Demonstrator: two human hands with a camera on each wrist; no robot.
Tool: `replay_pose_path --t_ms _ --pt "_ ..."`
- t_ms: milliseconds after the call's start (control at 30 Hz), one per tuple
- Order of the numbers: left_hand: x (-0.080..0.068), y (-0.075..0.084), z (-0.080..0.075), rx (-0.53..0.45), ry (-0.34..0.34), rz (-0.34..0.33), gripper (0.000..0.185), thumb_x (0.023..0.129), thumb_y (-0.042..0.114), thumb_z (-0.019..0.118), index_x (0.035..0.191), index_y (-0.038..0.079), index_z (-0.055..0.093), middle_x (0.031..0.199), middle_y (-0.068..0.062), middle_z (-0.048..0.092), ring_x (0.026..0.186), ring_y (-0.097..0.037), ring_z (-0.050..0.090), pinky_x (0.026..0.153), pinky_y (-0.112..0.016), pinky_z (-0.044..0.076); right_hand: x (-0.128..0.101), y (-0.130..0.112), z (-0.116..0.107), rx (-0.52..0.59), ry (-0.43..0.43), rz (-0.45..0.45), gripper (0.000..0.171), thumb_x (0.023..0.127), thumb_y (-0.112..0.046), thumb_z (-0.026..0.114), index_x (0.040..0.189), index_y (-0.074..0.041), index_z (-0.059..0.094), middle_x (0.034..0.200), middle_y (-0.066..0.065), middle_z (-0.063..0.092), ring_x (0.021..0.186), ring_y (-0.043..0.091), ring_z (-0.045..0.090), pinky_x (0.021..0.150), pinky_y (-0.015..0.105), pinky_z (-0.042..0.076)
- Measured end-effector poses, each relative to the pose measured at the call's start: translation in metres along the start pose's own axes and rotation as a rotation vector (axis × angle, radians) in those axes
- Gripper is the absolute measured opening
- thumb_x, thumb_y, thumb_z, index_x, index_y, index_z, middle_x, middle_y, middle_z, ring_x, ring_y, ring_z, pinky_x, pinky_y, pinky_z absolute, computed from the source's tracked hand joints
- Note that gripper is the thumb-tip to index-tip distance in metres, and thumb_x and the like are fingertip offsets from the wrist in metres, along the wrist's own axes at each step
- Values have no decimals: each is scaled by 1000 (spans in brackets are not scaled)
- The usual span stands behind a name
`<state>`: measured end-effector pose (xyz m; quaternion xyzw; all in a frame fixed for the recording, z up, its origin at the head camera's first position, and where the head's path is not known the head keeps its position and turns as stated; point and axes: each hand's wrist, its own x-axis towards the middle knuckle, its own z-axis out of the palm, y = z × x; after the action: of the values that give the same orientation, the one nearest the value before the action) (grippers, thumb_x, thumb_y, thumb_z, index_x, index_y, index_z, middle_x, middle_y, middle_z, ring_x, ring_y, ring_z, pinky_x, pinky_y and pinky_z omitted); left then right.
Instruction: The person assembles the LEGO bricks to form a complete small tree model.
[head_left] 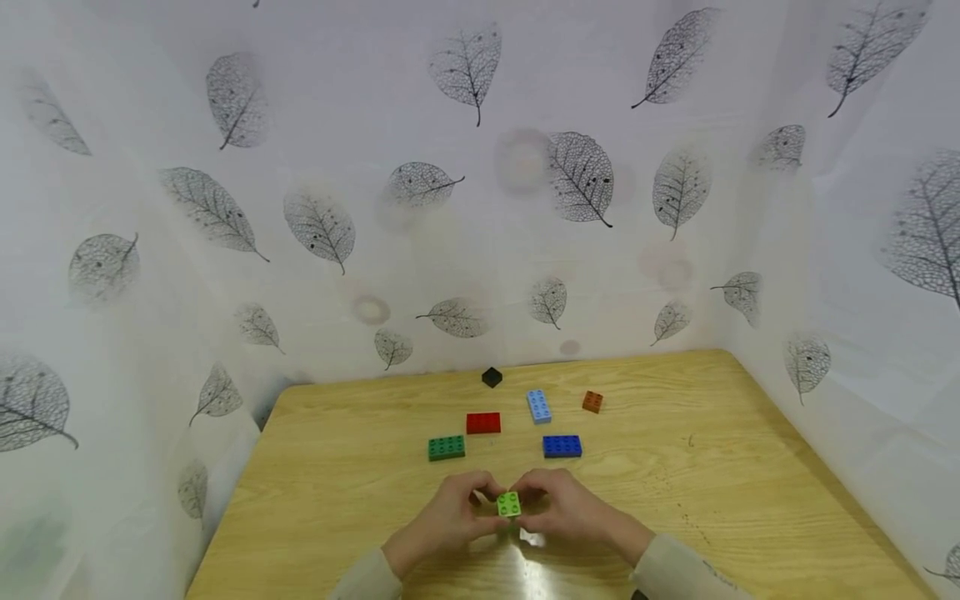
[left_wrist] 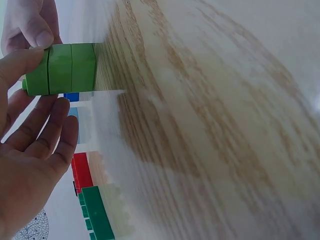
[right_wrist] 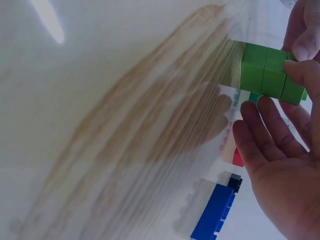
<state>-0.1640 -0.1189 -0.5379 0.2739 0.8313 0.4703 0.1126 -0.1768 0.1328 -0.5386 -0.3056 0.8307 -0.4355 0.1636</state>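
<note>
Light-green stack (head_left: 508, 504) of three blocks stands on near part of the desk (head_left: 337, 467) — I see left grip (head_left: 456, 510) and right grip (head_left: 566, 508) both pinching its top.

Both sleeves (head_left: 678, 571) are beige, the right one bearing dark markings (head_left: 718, 574).

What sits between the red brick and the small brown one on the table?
In the head view, the light blue brick lies between the red brick and the small brown brick, with bare tabletop showing on either side.
</note>
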Motion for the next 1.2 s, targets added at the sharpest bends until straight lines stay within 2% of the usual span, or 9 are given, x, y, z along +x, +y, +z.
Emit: replay_pose_path --t_ms 433,767,967,1100,1200 --pt "1 0 1 -5 7 -11 20 88 26 88 101 21 73 104 5 75 98 -15 69 81 -27 57 1 2 2 -11 -4 25 28 92 -31 82 118 -25 74 116 -13 74 108 1 65 97 26 53" --pt "-1 2 0 -7 12 -27 22 89 26 87 105 20 73 104 5 75 98 -13 69 79 -26 56 2 3 3 0 -1 28 27 91 -30 83 117 -26 75 114 -14 73 107 5 67 96 27 54" --pt "1 5 -6 52 -15 -25 26 89 33 87 110 24 74 105 12 74 100 -11 67 83 -26 56 4 5 3 3 2 41 26 91 -30 83 115 -28 75 112 -15 72 106 5 66 94 26 53" --pt "6 6 -15 91 -10 -24 33 93 38 82 117 17 75 112 3 76 104 -17 68 84 -25 55 3 6 3 9 3 33 26 91 -29 82 115 -27 75 111 -15 72 105 4 66 94 26 54" --pt "9 6 -24 93 43 -21 36 98 35 76 121 8 73 116 -8 77 105 -26 69 83 -26 54 2 6 3 4 5 32 26 91 -29 82 116 -26 75 111 -15 72 104 4 66 94 26 54"
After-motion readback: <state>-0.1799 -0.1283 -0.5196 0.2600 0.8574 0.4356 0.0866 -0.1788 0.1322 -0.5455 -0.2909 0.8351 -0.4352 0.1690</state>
